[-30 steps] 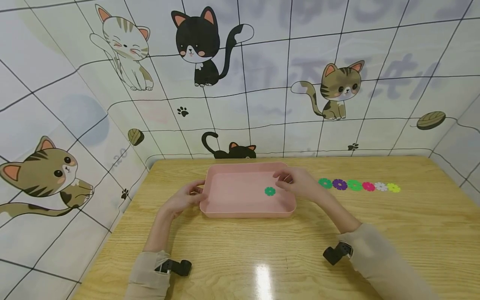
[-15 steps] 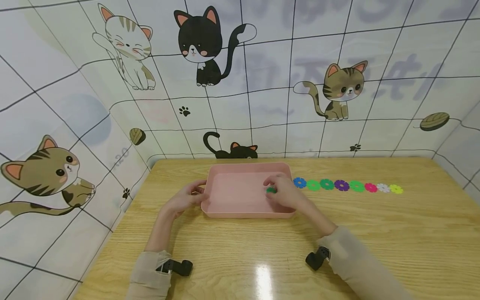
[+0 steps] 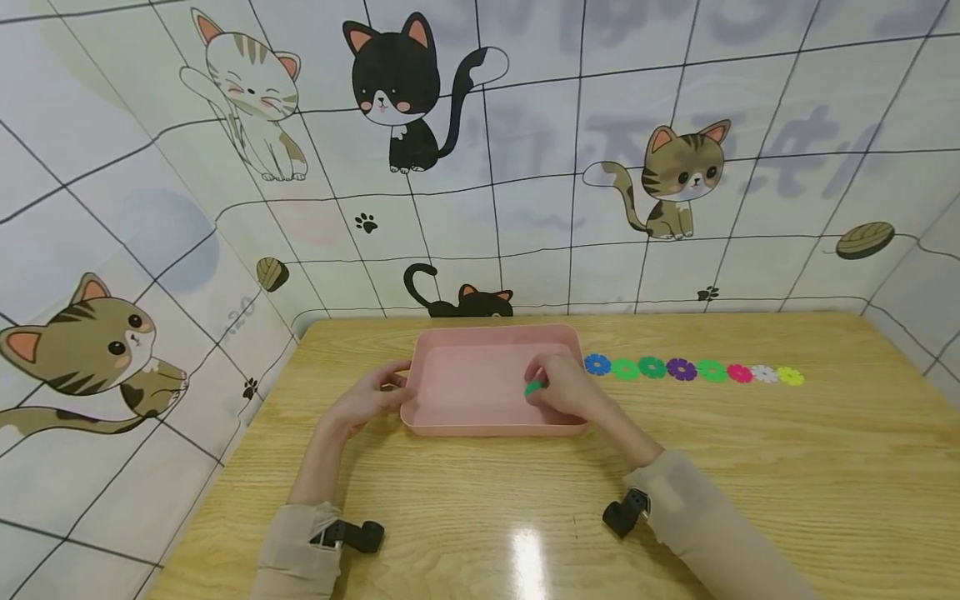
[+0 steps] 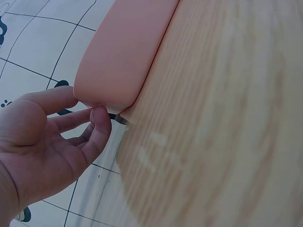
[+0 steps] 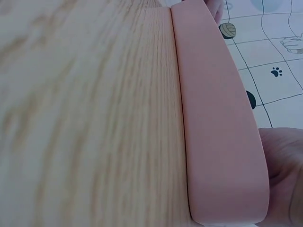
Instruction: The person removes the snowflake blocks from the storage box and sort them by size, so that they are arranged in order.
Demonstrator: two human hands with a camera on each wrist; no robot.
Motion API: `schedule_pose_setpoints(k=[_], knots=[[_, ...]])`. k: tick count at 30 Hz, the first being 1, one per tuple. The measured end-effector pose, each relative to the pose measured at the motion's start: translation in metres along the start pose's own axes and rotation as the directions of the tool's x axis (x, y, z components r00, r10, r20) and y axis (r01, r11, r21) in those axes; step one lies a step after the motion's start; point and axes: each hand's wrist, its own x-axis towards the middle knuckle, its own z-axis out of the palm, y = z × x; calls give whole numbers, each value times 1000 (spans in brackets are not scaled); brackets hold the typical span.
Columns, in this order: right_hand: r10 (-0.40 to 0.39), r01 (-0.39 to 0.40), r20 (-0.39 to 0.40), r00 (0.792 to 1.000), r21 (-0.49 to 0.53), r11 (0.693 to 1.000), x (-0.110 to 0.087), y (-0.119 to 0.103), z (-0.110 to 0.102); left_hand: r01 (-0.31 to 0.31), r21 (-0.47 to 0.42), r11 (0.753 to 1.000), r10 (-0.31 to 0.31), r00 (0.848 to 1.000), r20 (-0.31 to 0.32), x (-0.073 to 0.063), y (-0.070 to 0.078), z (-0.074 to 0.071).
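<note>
A shallow pink tray (image 3: 480, 375) sits on the wooden table. My left hand (image 3: 371, 396) grips its left end, thumb at the rim and fingertips against the outer wall; the left wrist view shows this hand (image 4: 61, 137) at the tray's corner. Inside the tray's right part, my right hand (image 3: 564, 386) pinches a green flower-shaped plastic disc (image 3: 532, 388), partly covered by the fingers. In the right wrist view, the tray wall (image 5: 220, 118) hides the fingers of my right hand (image 5: 284, 165).
Right of the tray, several flower-shaped discs lie in a row, from a blue disc (image 3: 597, 364) through a purple disc (image 3: 681, 369) to a yellow disc (image 3: 791, 376). Behind the wooden table (image 3: 450, 500) stands a wall (image 3: 540, 208) printed with cats.
My right hand has moved left and down into the tray and taken hold of the green disc, uncovering the row's blue end. The left hand stays at the tray's left end.
</note>
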Motion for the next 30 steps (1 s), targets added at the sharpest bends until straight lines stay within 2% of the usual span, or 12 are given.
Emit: schedule_pose_setpoints(k=[4, 9, 12, 17, 24, 30], knots=[[-49, 49, 3, 999, 27, 998, -2, 0, 0, -2, 0, 1000, 2, 1000, 5, 0, 0, 0], [-113, 117, -36, 993, 104, 988, -4, 0, -3, 7, -5, 1000, -7, 1000, 0, -1, 0, 0], [-78, 84, -46, 996, 167, 982, -7, -2, -8, 5, -12, 1000, -5, 1000, 1, -2, 1, 0], [10, 6, -90, 996, 174, 985, -15, 2, -22, -3, -17, 1000, 3, 1000, 9, -2, 2, 0], [7, 35, -177, 984, 229, 973, -28, 23, -46, -4, -5, 1000, 4, 1000, 12, -2, 2, -1], [29, 9, -227, 974, 168, 986, -46, 42, -73, -8, 8, 1000, 8, 1000, 11, -1, 0, -2]])
